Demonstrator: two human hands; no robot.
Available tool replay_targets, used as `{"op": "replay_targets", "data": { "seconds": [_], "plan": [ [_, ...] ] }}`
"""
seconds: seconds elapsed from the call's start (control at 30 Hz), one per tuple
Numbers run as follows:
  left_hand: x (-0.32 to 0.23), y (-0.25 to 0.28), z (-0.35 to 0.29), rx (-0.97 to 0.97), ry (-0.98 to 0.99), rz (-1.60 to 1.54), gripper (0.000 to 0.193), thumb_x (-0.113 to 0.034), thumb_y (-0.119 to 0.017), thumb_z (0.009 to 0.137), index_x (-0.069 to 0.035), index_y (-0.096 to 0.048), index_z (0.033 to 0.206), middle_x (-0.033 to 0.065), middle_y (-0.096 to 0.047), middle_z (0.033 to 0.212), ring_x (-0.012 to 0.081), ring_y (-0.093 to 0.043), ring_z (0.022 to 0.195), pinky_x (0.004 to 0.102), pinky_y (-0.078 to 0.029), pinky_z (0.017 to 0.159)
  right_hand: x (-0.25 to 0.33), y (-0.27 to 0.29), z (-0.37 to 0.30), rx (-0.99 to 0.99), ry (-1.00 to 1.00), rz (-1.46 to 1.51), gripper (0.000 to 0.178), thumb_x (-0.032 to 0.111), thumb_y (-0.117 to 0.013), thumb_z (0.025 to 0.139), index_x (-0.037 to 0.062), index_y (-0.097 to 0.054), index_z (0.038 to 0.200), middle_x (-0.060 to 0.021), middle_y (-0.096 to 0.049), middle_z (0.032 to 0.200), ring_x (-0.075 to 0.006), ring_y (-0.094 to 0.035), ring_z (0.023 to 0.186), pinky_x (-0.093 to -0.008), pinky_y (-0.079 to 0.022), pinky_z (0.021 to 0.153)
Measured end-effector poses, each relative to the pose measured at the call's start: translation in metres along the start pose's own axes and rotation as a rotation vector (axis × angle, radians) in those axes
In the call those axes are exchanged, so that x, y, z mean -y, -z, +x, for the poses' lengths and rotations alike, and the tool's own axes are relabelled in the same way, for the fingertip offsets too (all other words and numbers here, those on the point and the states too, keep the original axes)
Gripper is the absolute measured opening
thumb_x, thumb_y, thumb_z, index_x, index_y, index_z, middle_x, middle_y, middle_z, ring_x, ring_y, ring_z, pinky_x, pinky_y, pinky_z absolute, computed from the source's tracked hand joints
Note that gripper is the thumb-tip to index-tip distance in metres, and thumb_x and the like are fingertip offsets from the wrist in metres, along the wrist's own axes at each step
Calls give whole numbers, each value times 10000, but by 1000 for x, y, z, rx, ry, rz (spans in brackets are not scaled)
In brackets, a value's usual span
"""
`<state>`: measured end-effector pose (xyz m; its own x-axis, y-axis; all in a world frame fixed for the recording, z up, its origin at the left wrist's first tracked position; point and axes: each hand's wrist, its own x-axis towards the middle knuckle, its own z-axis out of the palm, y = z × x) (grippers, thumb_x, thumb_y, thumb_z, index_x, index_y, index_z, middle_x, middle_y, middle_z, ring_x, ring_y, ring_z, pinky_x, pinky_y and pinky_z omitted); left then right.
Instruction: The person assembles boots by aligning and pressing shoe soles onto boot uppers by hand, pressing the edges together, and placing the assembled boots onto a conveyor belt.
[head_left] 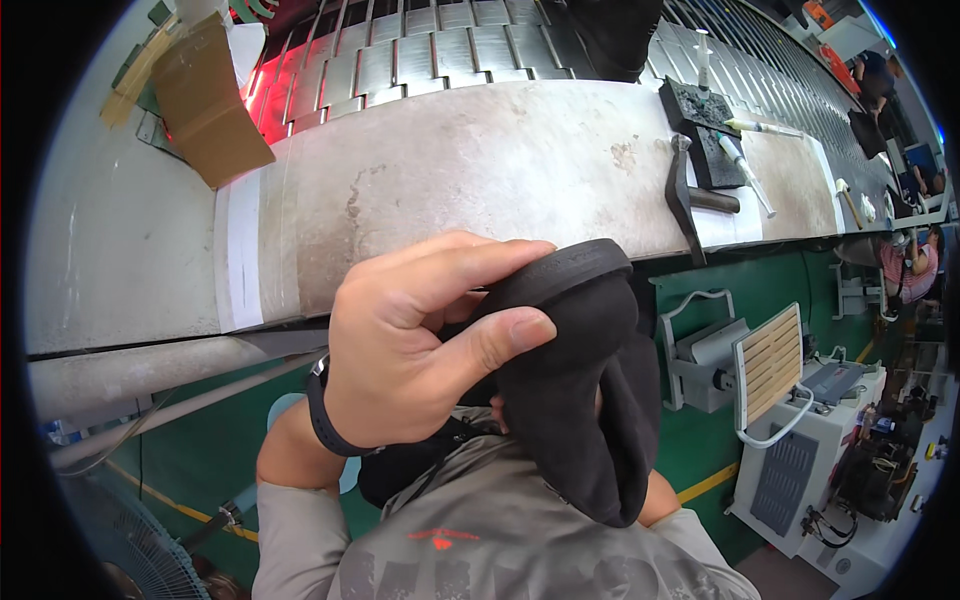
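Left hand [405, 330]: clamped on the sole edge, thumb down one side, fingers across the other, black wristband [330, 415] just below.
Right hand [498, 412]: almost all tucked behind the footwear, only a sliver of skin peeking out; whether it grips, I can't tell. Its forearm [660, 497] comes up at the right.
Black boot [570, 400]: up off the bench, right in front of the chest, sole [570, 268] on top, dark upper hanging below in a deep fold.
Feel: looks light and floppy in the upper, matte rather than slippery, not fragile; the sole looks far stiffer, so the weight probably sits up there.
Best hold: that firm sole rim, surely, with a second hand steadying the upper, since soft cloth alone would likely sag and twist.
Bench [470, 180]: pale, stained, running across just beyond the boot.
Hammer [684, 195]: lying at the bench's near edge, to the right, one end poking over.
Syringes [745, 175]: lying by the black blocks [705, 110], just beyond the hammer.
Cardboard [210, 110]: folded brown piece, far left.
Conveyor [430, 60]: metal slats behind the bench, red glow at left, another dark boot [620, 35] sitting up there.
Co-worker [915, 270]: a pink top, well away at far right.
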<state>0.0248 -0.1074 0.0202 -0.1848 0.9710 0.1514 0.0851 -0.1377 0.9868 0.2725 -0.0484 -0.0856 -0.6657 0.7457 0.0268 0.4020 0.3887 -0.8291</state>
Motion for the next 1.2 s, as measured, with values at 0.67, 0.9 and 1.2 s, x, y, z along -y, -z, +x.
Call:
{"op": "replay_targets", "data": {
  "seconds": [0.67, 0.9, 1.2],
  "plan": [
    [-38, -2, 43, -57, -522, 564, 1353, -287, -1044, 734, 47, -156, 1699, 237, -619, 1488, 357, -633, 1390, 446, -507, 1147, -9, -27, 36, -385, 111, 536, 639, 278, -656, 1062, -77, -460, 1555, -322, -592, 1445, -522, -575, 1287, -544, -467, 1096],
    [-18, 17, 95, 84, -222, 608, 1189, -201, -1003, 765, 21, -262, 1668, 255, -655, 1415, 410, -675, 1299, 461, -543, 1081, -18, -64, 146, -538, 440, 349, 658, 237, -673, 1054, -121, -431, 1551, -359, -601, 1408, -561, -598, 1235, -560, -493, 1055],
    [29, 11, 108, -190, -382, 762, 1157, -306, -1009, 736, 99, -377, 1615, 312, -635, 1414, 464, -627, 1321, 482, -499, 1126, 66, 79, 130, -576, 661, -233, 411, 101, -882, 871, -53, -737, 1223, -199, -788, 1086, -300, -780, 823, -375, -610, 729]
  ]
}}
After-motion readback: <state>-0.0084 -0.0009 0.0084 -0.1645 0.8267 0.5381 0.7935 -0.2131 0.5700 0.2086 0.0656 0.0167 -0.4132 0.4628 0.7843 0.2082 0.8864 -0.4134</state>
